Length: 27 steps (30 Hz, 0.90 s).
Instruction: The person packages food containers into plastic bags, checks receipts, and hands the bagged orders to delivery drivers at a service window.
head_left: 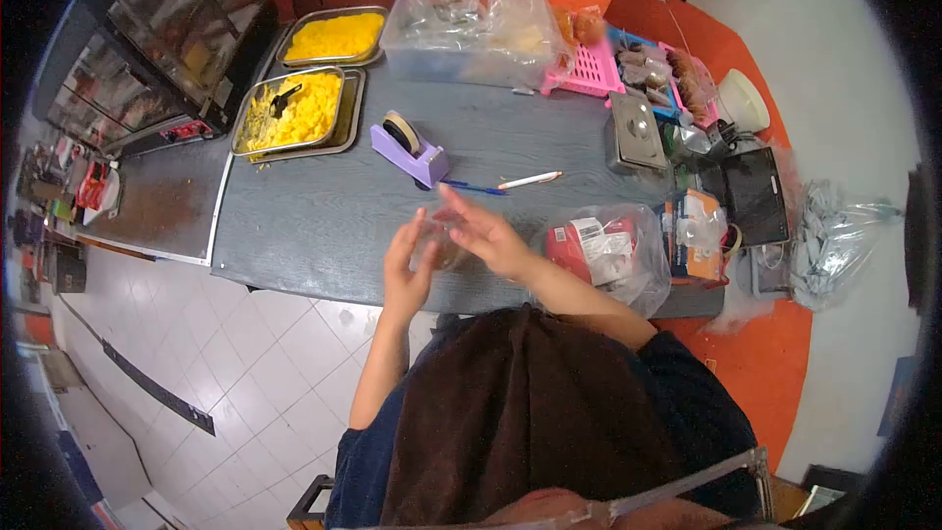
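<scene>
My left hand [404,270] and my right hand [494,243] face each other above the table's front edge. Between them is a small clear plastic bag [449,253] with something brownish in or behind it; blur and the fingers partly hide it. My left fingers point up and curve along the bag's left side. My right thumb and fingers reach over it from the right. Just beyond the hands are a purple tape dispenser [410,152] with a tape roll, a blue pen [473,187] and a white pen [531,180].
Two metal trays of yellow food [337,37] [294,110] stand back left, beside a glass display case [147,49]. A large plastic tub [471,64], pink basket [592,69] and lidded steel container [638,132] line the back. A bagged red package [594,247] lies by my right forearm.
</scene>
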Available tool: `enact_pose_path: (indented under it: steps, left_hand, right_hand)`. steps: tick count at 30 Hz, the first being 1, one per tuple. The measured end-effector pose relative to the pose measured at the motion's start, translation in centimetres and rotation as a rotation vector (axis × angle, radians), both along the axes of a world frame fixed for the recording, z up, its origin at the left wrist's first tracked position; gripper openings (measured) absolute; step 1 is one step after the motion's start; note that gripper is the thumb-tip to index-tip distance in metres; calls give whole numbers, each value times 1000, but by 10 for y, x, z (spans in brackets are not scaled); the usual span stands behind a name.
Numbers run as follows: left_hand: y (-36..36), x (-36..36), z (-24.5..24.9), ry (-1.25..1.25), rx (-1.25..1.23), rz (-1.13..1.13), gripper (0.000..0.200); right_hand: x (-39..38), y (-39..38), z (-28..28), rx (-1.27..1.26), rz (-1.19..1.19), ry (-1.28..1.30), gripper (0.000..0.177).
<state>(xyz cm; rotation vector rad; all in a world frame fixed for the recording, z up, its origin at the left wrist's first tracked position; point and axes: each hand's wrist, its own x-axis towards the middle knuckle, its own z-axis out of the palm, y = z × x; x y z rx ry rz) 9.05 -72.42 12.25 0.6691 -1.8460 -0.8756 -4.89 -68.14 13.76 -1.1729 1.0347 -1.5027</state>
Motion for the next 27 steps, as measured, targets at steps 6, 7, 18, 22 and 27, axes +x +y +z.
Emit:
enact_pose_path:
  steps: [6,7,18,22,27]
  left_hand:
    - [-7,6,-26,65,418,-291,36]
    - [-3,1,-15,147,537,-263,37]
    - [-6,-5,-18,266,752,-99,37]
    - [-11,2,-38,503,800,-313,13]
    - [-8,-3,-26,202,430,-295,3]
  right_hand:
    - [-3,-19,-35,170,-64,268,33]
    - [-5,-18,-39,170,-69,267,33]
    - [4,-6,-19,291,-100,366,20]
    - [10,-10,-42,189,-248,4,20]
    - [13,-1,-24,409,-347,220,17]
